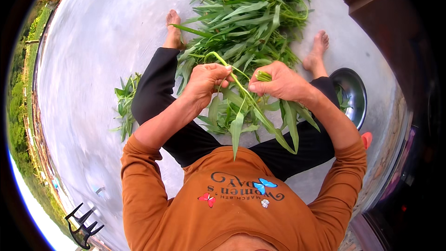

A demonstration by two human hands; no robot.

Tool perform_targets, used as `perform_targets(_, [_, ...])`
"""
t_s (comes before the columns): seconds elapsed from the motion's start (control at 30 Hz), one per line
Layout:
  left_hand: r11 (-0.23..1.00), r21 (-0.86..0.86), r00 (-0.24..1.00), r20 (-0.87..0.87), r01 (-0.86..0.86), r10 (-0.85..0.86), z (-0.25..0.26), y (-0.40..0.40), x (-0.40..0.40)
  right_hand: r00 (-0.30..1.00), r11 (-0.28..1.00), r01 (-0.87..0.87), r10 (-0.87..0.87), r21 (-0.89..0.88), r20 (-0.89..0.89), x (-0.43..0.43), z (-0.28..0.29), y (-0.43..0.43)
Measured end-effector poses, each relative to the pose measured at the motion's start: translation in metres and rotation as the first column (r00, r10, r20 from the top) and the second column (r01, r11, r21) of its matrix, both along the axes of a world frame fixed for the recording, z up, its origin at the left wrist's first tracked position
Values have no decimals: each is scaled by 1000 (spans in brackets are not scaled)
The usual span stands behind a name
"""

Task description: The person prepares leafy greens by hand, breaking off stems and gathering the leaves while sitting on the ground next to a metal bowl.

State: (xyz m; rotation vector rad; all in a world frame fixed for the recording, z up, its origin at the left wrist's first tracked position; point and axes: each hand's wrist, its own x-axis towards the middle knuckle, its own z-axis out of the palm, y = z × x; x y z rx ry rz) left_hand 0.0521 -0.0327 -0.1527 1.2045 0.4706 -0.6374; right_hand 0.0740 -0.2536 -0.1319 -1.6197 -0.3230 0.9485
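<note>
My left hand [204,82] pinches one long green stem [239,84] of leafy greens, which look like water spinach, between thumb and fingers. The stem bends over at its upper end, and its narrow leaves hang toward my lap. In my right hand [284,82] is a bundle of stems [263,76], their cut ends poking out above the thumb and their leaves drooping below the fist. The right fingertips are close beside the single stem; whether they touch it I cannot tell. A large heap of the same greens [244,24] spreads over the floor between my legs, beyond and below both hands.
A smaller bunch of greens [126,103] lies outside my left knee. Beside my right leg stands a dark, shiny bowl [360,101] with some leaves inside. A brown frame [376,3] rises at right. A black plastic chair [83,232] appears far left on the concrete floor [87,76].
</note>
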Motion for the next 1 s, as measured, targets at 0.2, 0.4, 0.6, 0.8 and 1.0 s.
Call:
perform_targets(0.2, [996, 55, 998, -2, -67, 67, -3, -8, -3, 998, 999, -11, 8, -45, -61, -1, -6, 13])
perform_targets(0.4, [997, 69, 1000, 6, -18, 18, -7, -9, -5, 985, 999, 46, -43, 12, -166, -4, -1, 21])
perform_targets(0.6, [998, 64, 1000, -16, 23, -22, -3, -9, -3, 972, 994, 105, -107, -22, -209, -4, -11, 21])
perform_targets(0.8, [1000, 23, 999, -36, 1, 0, -7, -12, -1, 970, 991, 125, -110, 55, -218, -3, -7, 23])
perform_targets(1.0, [997, -79, 1000, -21, -7, 5, -13, -3, -1, 966, 996, 83, -76, 18, -249, 3, -21, 21])
